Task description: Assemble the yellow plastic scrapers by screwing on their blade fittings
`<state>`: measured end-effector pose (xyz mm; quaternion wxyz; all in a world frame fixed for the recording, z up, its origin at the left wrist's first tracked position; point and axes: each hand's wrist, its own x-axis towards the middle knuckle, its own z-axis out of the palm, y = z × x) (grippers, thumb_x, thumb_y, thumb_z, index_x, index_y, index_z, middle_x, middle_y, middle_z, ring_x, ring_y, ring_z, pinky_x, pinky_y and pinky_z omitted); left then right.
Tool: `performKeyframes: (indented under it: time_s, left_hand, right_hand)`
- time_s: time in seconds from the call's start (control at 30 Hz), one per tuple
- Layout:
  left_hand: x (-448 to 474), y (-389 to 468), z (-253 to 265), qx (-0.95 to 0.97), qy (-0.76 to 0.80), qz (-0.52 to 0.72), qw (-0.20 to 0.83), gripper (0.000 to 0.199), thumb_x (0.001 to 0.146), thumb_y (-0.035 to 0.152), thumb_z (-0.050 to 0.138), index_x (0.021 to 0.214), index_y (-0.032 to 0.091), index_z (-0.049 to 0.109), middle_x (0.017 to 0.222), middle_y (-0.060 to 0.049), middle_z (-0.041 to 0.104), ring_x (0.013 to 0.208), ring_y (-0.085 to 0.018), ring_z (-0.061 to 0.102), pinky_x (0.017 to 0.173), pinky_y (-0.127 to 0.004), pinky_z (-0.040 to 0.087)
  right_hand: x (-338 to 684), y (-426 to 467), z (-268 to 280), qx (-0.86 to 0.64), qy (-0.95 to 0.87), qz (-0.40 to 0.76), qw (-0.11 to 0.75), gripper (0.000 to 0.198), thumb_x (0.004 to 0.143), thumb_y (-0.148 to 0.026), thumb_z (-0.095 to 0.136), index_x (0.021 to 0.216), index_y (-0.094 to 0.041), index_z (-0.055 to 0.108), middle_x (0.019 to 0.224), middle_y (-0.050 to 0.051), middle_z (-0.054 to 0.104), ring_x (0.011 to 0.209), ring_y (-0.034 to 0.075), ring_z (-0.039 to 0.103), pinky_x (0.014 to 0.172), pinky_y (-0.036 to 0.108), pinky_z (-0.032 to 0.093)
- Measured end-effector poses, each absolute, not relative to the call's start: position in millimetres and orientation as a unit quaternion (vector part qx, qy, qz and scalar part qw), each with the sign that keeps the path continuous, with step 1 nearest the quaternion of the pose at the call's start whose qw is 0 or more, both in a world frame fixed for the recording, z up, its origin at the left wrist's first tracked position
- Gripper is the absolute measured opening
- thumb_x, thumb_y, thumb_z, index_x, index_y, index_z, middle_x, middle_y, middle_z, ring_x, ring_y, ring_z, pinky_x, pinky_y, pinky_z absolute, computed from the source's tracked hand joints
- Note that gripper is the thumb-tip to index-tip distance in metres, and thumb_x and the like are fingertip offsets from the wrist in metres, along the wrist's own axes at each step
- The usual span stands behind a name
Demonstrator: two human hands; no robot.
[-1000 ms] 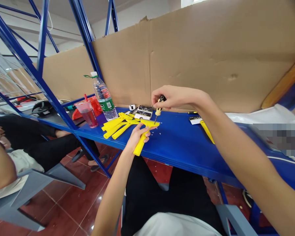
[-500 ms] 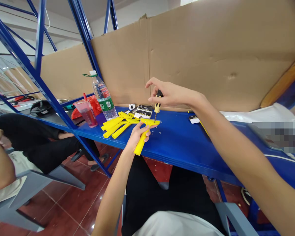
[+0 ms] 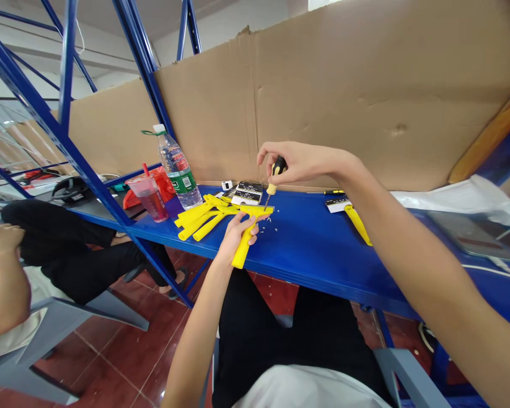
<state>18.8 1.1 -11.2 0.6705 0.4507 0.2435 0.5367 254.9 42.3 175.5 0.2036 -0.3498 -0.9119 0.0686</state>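
My left hand is wrapped round the handle of a yellow T-shaped scraper, held over the table's front edge with its head away from me. Between the thumb and fingers of my right hand is a screwdriver with a black and cream grip. It leans, and its shaft runs down to the scraper's head; whether the tip sits in a screw is too small to tell. Several more yellow scrapers lie in a pile left of my left hand. Small screws are scattered right of the scraper's head.
Behind the pile are black-and-white boxes, a water bottle and a red drink cup. Another yellow scraper and a phone-like device lie to the right. Cardboard walls the back. A person sits at left.
My right hand has shifted slightly to the right, and the screwdriver leans more. My left hand and the scraper have barely moved. More of the scraper on the right now shows.
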Motion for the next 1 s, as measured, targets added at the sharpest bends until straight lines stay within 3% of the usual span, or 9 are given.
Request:
performKeyframes:
  time_s: [0.1, 0.27, 0.43, 0.57, 0.73, 0.87, 1.0]
  left_hand:
    - [19.5, 1.4, -10.6, 0.453, 0.249, 0.536, 0.668, 0.053, 0.08, 0.029, 0.099, 0.114, 0.017, 0.06, 0.128, -0.022, 0.08, 0.061, -0.005, 0.053, 0.044, -0.016, 0.038]
    - [19.9, 1.3, -10.3, 0.452, 0.256, 0.536, 0.665, 0.05, 0.079, 0.028, 0.099, 0.11, 0.018, 0.06, 0.127, -0.021, 0.081, 0.062, -0.006, 0.054, 0.044, -0.016, 0.038]
    - [19.6, 2.5, -11.1, 0.451, 0.263, 0.532, 0.667, 0.044, 0.081, 0.028, 0.097, 0.106, 0.015, 0.064, 0.133, -0.025, 0.079, 0.065, -0.008, 0.058, 0.044, -0.017, 0.039]
    - [19.2, 4.5, -11.4, 0.443, 0.273, 0.529, 0.67, 0.041, 0.081, 0.026, 0.095, 0.11, 0.011, 0.07, 0.137, -0.028, 0.077, 0.069, -0.009, 0.061, 0.043, -0.017, 0.038]
    - [18.7, 4.6, -11.1, 0.45, 0.266, 0.522, 0.674, 0.041, 0.082, 0.025, 0.096, 0.111, 0.01, 0.072, 0.135, -0.027, 0.079, 0.069, -0.01, 0.062, 0.042, -0.016, 0.039]
    - [18.6, 5.3, -11.8, 0.449, 0.269, 0.523, 0.673, 0.042, 0.081, 0.025, 0.097, 0.109, 0.011, 0.069, 0.134, -0.028, 0.079, 0.069, -0.011, 0.063, 0.043, -0.017, 0.039]
    - [18.4, 5.7, -13.0, 0.453, 0.265, 0.522, 0.673, 0.042, 0.082, 0.027, 0.096, 0.108, 0.013, 0.066, 0.136, -0.028, 0.078, 0.069, -0.01, 0.062, 0.043, -0.017, 0.039]
  right_hand:
    - [255.2, 41.0, 177.3, -0.382, -0.895, 0.048, 0.224, 0.045, 0.093, -0.059, 0.084, 0.119, -0.025, 0.07, 0.118, 0.01, 0.079, 0.1, 0.029, 0.07, 0.079, 0.038, 0.047]
    - [257.8, 44.3, 177.4, -0.34, -0.915, 0.082, 0.202, 0.048, 0.087, -0.053, 0.09, 0.123, -0.027, 0.07, 0.115, 0.008, 0.081, 0.1, 0.029, 0.07, 0.079, 0.038, 0.05]
    - [257.1, 44.7, 176.5, -0.361, -0.906, 0.074, 0.208, 0.034, 0.096, -0.056, 0.082, 0.106, -0.024, 0.077, 0.105, 0.008, 0.08, 0.088, 0.025, 0.07, 0.074, 0.038, 0.048]
    - [255.7, 43.3, 176.8, -0.32, -0.923, 0.08, 0.197, 0.035, 0.09, -0.052, 0.089, 0.108, -0.024, 0.078, 0.111, 0.008, 0.082, 0.095, 0.026, 0.072, 0.077, 0.037, 0.05]
    - [257.2, 44.6, 176.9, -0.374, -0.905, 0.075, 0.187, 0.037, 0.095, -0.058, 0.083, 0.109, -0.024, 0.078, 0.102, 0.008, 0.081, 0.081, 0.024, 0.072, 0.071, 0.038, 0.05]
    - [258.1, 46.2, 177.1, -0.329, -0.922, 0.08, 0.186, 0.036, 0.094, -0.055, 0.085, 0.111, -0.025, 0.079, 0.112, 0.008, 0.082, 0.095, 0.026, 0.073, 0.078, 0.039, 0.053]
    - [258.0, 44.7, 177.2, -0.357, -0.911, 0.061, 0.197, 0.037, 0.096, -0.06, 0.082, 0.109, -0.025, 0.081, 0.108, 0.009, 0.081, 0.098, 0.028, 0.072, 0.079, 0.04, 0.05]
